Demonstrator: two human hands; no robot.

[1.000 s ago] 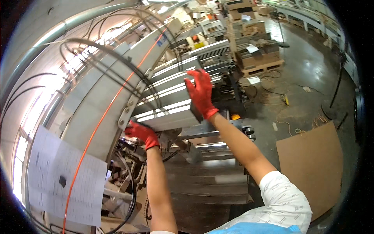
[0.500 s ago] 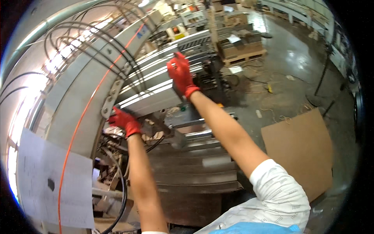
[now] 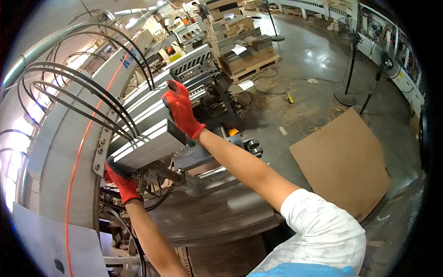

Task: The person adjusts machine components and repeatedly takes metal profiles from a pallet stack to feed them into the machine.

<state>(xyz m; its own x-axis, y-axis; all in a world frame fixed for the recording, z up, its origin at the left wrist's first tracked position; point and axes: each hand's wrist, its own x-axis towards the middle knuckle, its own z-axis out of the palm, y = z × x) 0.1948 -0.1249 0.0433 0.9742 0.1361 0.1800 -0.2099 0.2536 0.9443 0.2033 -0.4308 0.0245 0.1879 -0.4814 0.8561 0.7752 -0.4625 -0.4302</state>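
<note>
Both my hands wear red gloves with black palms. My left hand (image 3: 121, 180) is at the lower left end of the nearest pale metal beam (image 3: 150, 147) of a large machine, its palm against the underside and its fingers partly hidden. My right hand (image 3: 182, 111) is raised at the right ends of the beams, fingers curled, palm turned toward the machine; what lies inside them is hidden. Black hoses (image 3: 87, 85) arch from the machine's long grey frame (image 3: 64, 152) down to the beams. A bolted bracket (image 3: 99, 152) stands just above my left hand.
An orange cord (image 3: 76, 171) runs along the grey frame. Below the beams is a dark curved metal surface (image 3: 217, 221). A brown cardboard sheet (image 3: 344, 166) lies on the floor to the right, near fan stands (image 3: 350, 74) and loose cables. Stacked boards (image 3: 249, 51) rest on a pallet beyond.
The view has swung, so the machine and both hands sit further left in it. My left hand now shows its black palm under the beam; my right hand stays near the beam ends.
</note>
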